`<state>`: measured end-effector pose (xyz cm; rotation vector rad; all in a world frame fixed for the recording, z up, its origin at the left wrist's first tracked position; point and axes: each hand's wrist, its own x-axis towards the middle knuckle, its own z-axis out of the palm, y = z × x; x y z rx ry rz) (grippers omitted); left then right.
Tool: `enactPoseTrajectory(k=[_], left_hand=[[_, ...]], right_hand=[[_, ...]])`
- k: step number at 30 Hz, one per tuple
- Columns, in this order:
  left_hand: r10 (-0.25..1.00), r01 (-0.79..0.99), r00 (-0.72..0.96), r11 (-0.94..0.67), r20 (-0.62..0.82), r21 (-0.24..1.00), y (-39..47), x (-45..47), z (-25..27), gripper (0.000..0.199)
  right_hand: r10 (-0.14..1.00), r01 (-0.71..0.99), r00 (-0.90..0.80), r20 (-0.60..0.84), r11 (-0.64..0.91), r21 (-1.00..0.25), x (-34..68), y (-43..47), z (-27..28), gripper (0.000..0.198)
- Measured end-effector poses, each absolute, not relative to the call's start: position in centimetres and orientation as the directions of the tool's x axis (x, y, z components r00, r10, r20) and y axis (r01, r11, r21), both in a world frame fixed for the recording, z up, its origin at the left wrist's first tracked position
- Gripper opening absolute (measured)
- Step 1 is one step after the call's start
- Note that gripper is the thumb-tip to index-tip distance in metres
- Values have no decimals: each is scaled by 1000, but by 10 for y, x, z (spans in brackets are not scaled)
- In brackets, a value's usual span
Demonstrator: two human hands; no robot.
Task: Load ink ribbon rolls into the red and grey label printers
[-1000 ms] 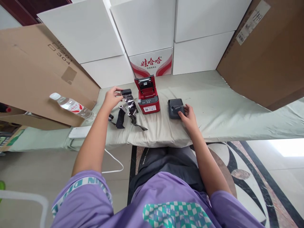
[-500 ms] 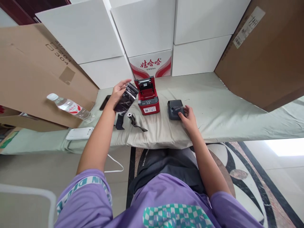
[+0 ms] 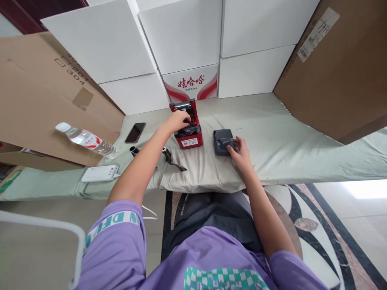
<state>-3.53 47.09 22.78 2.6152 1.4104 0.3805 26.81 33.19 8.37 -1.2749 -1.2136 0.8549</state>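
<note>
The red label printer (image 3: pixel 189 143) stands with its lid tilted up at the back. My left hand (image 3: pixel 178 121) reaches into it, fingers curled round a roll of black film (image 3: pixel 188 131) that is largely hidden under the hand. My right hand (image 3: pixel 240 152) grips the right edge of a small dark grey box-shaped device (image 3: pixel 223 139), thumb on its top. A torn, shiny strip lies across that device. Left of the printer, a small roll with a black tail (image 3: pixel 173 161) and a black tube (image 3: pixel 134 150) rest on the cloth, the tube partly behind my left forearm.
A phone (image 3: pixel 135 133), a white power bank (image 3: pixel 100 173) with a cable and a tilted water bottle (image 3: pixel 87 140) are on the left. White boxes (image 3: pixel 193 36) line the back. Brown cartons (image 3: pixel 338 76) stand at both sides of the green cloth (image 3: pixel 290 149).
My left hand has carried the roll of black film rightward into the open red printer. The phone and the black tube are more exposed. My right hand stays on the grey device.
</note>
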Motion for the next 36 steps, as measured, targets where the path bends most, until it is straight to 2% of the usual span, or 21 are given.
enactPoseTrajectory(k=[4, 9, 13, 15, 17, 21, 22, 23, 27, 29, 31, 34, 36], left_hand=[[848, 821, 512, -529, 135, 215, 474, -34, 225, 30], [880, 837, 473, -466, 49, 286, 467, -39, 220, 43], [896, 835, 436, -438, 84, 334, 468, -46, 214, 55], [915, 861, 400, -396, 54, 321, 471, -45, 212, 60], [931, 897, 365, -351, -3, 267, 475, -41, 212, 55], [954, 939, 297, -281, -52, 198, 480, -30, 217, 19], [957, 939, 284, -264, -62, 221, 479, -29, 220, 10], [960, 931, 273, -246, -68, 271, 477, -29, 223, 11], [951, 740, 309, -222, -28, 635, 451, -38, 241, 59], [924, 667, 383, -264, -16, 697, 432, -44, 248, 64], [917, 727, 399, -321, 6, 607, 413, -48, 250, 54], [944, 848, 311, -330, 115, 415, 389, -48, 244, 35], [938, 865, 298, -345, 180, 366, 378, -46, 235, 35]], right_hand=[[964, 174, 198, 179, 145, -974, 268, 331, 86, 84], [965, 187, 190, 183, 147, -971, 268, 330, 87, 83], [967, 192, 187, 172, 136, -972, 267, 329, 90, 85], [968, 200, 185, 172, 134, -971, 267, 329, 91, 87], [965, 206, 192, 175, 135, -969, 267, 329, 91, 88], [963, 184, 209, 173, 135, -974, 267, 330, 88, 85], [963, 177, 207, 174, 138, -974, 267, 330, 87, 83], [963, 173, 203, 179, 144, -974, 268, 330, 87, 82], [960, 194, 191, 204, 167, -967, 267, 328, 86, 77], [959, 213, 194, 207, 165, -963, 267, 328, 86, 75], [958, 222, 195, 209, 164, -961, 267, 328, 85, 72], [947, 209, 211, 243, 199, -957, 267, 328, 84, 59], [921, 212, 263, 288, 236, -948, 268, 327, 89, 48]])
